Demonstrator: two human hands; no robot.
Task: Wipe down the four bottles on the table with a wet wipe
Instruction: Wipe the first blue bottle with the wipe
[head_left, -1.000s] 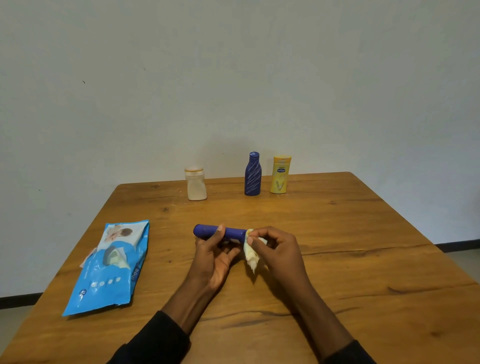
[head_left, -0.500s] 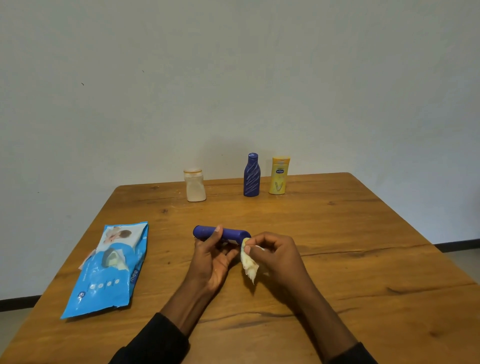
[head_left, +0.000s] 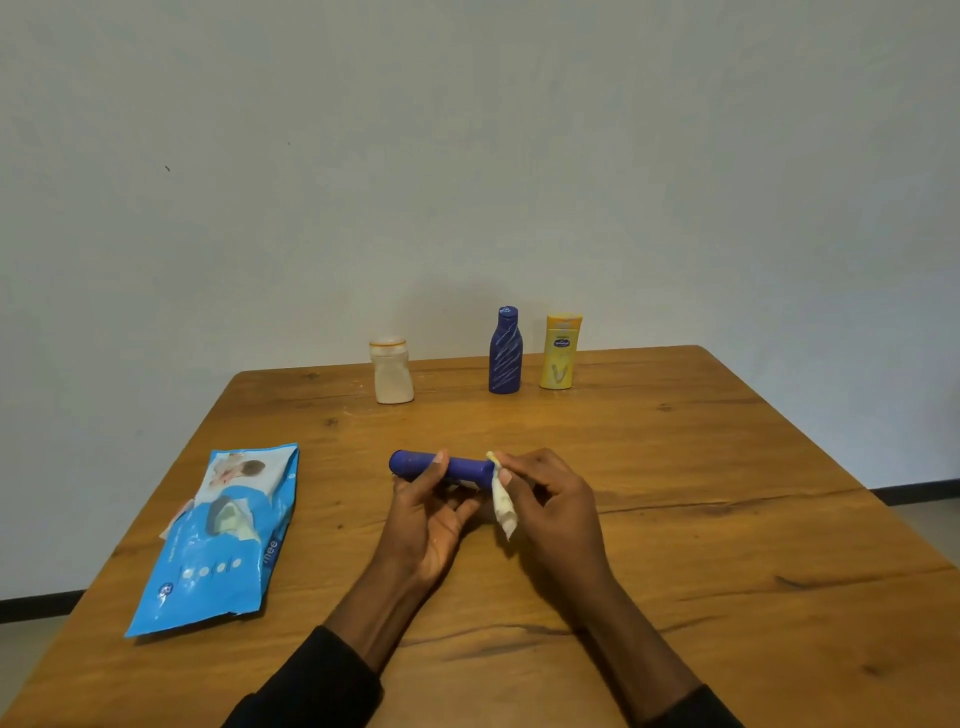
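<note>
Pale wall (head_left: 467, 156) | wooden table (head_left: 727, 467) | left fingers (head_left: 437, 466) grip blue bottle (head_left: 465, 466) | right fingers (head_left: 519, 462) pinch wet wipe (head_left: 503, 504) at its end

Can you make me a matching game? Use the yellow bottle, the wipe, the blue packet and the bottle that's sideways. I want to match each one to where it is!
Things
1. yellow bottle
2. wet wipe
3. blue wipes pack
4. sideways blue bottle

Places
A. held in the left hand
B. lying flat on the left side of the table
C. pinched in the right hand
D. standing upright at the far edge, rightmost in the row

Pairs: 1-D, 2-C, 3-B, 4-A
</note>
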